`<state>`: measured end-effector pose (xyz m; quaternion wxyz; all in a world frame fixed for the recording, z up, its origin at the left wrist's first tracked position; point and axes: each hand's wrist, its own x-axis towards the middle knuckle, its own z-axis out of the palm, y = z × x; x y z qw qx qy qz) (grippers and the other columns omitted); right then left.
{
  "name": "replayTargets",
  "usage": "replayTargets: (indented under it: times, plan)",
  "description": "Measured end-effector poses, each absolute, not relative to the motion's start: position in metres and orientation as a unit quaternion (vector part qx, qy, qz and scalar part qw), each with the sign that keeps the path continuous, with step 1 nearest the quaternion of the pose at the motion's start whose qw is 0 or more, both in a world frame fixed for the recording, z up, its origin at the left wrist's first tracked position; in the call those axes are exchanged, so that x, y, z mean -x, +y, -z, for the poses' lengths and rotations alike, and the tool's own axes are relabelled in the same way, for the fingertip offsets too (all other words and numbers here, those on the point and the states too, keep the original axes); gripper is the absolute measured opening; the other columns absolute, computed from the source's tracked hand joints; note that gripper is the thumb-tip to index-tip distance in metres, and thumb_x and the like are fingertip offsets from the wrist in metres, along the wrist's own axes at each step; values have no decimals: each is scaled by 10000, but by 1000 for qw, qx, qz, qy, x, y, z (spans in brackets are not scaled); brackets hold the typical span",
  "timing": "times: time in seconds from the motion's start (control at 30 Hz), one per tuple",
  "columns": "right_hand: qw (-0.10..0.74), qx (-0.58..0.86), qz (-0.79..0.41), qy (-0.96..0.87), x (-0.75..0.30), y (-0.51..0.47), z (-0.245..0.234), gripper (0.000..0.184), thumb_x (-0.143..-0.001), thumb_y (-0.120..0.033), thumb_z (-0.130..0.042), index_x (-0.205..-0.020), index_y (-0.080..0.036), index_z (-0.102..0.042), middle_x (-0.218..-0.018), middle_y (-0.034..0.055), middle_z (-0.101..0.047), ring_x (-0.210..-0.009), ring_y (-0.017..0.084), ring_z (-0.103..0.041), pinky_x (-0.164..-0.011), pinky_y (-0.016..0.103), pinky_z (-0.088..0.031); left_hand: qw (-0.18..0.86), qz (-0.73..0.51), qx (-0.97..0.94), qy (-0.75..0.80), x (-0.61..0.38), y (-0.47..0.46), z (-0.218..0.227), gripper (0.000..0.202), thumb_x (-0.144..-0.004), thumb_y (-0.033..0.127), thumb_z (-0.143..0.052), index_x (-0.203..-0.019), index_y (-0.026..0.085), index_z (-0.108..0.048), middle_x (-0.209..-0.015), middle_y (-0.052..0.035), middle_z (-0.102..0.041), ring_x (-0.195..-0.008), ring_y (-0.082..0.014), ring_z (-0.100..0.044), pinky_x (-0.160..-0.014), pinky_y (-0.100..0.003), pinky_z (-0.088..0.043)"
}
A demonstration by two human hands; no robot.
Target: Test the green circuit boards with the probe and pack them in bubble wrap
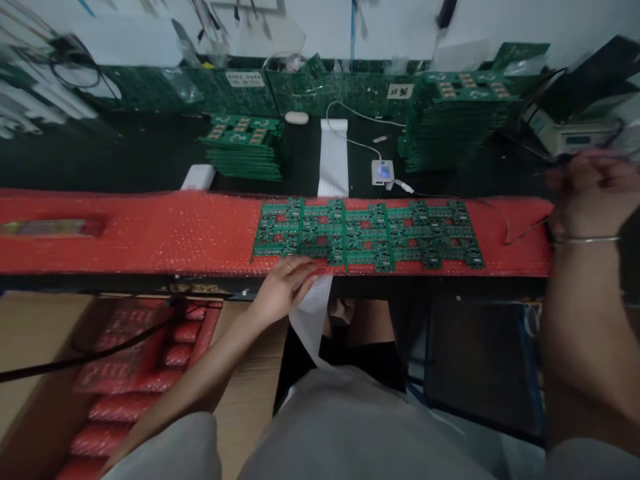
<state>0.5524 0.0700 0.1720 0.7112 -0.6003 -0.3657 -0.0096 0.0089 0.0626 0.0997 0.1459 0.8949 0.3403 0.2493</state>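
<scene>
A row of green circuit board panels (365, 235) lies on a long red bubble-wrap sheet (145, 233). At the panels' front edge is my left hand (287, 280), its fingers loosely extended and lying by the boards, with nothing seen in it. A white paper strip (314, 310) hangs down beside that hand, over the table's edge. My right hand (597, 183) is raised at the far right, blurred, with curled fingers; what they hold is not clear. A small white device (383, 172) with a lit screen stands behind the panels, its cable running rightward.
Stacks of green boards stand behind, one at the left (245, 150) and a taller one at the right (450, 127). A cardboard box (255, 373) with red bubble-wrapped packs sits below left. At the far right is a pale bench instrument (565, 137). A dark cable (90, 360) crosses the box.
</scene>
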Motion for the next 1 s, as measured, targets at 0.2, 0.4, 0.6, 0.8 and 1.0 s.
replayTargets:
  times: [0.2,0.4,0.6,0.8,1.0]
  plan:
    - [668,671,-42,-318,-519,62,-111,124,-810,-68,-682,-717,-151,-688,-558,-31,-550,-457,106,-552,-547,301,-517,137,-90,-956,244,28,16,-56,485,-973,321,-509,-1436,180,-486,-1521,-154,-445,-1446,-309,-356,-1158,-521,-330]
    - [678,663,-78,-306,-504,63,-104,151,-814,-71,-675,-694,-157,-638,-578,-26,-565,-464,96,-560,-491,244,-473,101,-51,-949,293,2,-8,-31,637,-946,385,-556,-1523,210,-353,-1646,-171,-148,-1525,-358,-115,-1200,-604,-147]
    - [653,660,-94,-359,-490,58,-104,70,-824,-96,-665,-790,-158,-666,-634,-17,-599,-514,93,-599,-510,222,-486,195,-144,-924,295,-24,-46,-34,381,-954,314,-523,-1313,210,-596,-1423,-156,-549,-1360,-326,-462,-1103,-545,-372]
    - [643,659,-92,-380,-480,53,-103,35,-835,-155,-680,-812,-163,-654,-677,-1,-630,-532,101,-611,-522,228,-501,448,-48,-803,389,-51,-69,-2,426,-984,372,-447,-1349,176,-551,-1283,-149,-640,-1142,-279,-633,-984,-455,-510]
    - [651,651,-100,-378,-471,49,-104,67,-826,-197,-682,-790,-172,-632,-682,12,-638,-514,110,-596,-499,240,-498,655,-83,-450,601,-70,-48,50,540,-964,387,-511,-1450,180,-399,-882,-60,-716,-658,-154,-691,-597,-265,-562]
